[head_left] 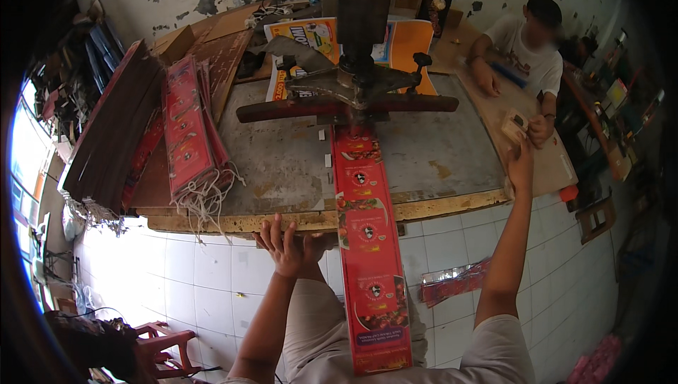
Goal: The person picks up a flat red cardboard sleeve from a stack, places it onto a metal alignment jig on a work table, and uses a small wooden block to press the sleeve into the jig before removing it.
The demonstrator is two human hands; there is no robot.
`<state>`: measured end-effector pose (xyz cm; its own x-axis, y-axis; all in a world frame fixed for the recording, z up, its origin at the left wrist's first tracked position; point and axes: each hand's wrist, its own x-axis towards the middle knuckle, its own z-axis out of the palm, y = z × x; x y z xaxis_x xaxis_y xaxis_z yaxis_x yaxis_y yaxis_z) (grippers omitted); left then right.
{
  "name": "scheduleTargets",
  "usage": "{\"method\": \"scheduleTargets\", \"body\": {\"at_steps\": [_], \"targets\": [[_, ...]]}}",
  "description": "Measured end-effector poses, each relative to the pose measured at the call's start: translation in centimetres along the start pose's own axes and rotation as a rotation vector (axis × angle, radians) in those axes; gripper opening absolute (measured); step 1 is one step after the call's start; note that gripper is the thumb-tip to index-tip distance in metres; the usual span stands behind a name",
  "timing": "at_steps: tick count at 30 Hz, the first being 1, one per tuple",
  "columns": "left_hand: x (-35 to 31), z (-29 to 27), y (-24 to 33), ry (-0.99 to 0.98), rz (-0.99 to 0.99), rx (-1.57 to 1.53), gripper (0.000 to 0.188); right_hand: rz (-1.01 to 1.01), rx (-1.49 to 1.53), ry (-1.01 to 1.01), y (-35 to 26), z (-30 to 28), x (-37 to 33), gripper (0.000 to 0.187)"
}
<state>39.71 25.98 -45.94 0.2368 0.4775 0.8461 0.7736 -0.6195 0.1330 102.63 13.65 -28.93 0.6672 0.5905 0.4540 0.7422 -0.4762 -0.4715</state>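
A long red printed strip (pixel 372 257) runs out from under a metal press (pixel 353 87), over the table's front edge and down to my lap. To its left, my left hand (pixel 281 245) rests on the wooden front edge of the table (pixel 311 222), fingers apart and holding nothing. On the right my arm is stretched forward, and the fingers of my right hand (pixel 521 165) close at the near edge of a small tan block (pixel 515 124) with a dark patch. A co-worker's hand (pixel 542 130) touches the block's right side. Neither hand touches the red strip.
Stacked red strips with white strings (pixel 189 130) lie on the left beside a tall dark bundle (pixel 113 130). Printed sheets (pixel 409 42) lie behind the press. Another person (pixel 526 49) sits at the right. A red stool (pixel 164 349) and a bundle of strips (pixel 455 282) are on the floor.
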Motion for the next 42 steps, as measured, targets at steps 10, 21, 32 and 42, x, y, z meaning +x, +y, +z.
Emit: {"method": "scheduleTargets", "body": {"at_steps": [10,21,32,42], "targets": [[0.0,0.3,0.2,0.048,-0.036,-0.089,0.060,-0.021,-0.015,0.001,0.2,0.0,0.4,0.061],[5.1,-7.0,4.2,-0.187,-0.177,-0.172,0.055,-0.339,0.153,0.021,-10.7,-2.9,-16.8,0.044],[11.0,-11.8,8.6,-0.455,-0.074,-0.591,0.049,0.303,1.332,-0.817,-22.0,-4.6,-34.8,0.076],[12.9,-9.6,8.0,-0.485,0.055,-0.479,0.049,0.260,1.179,-0.758,-23.9,-3.9,-30.9,0.073]]}}
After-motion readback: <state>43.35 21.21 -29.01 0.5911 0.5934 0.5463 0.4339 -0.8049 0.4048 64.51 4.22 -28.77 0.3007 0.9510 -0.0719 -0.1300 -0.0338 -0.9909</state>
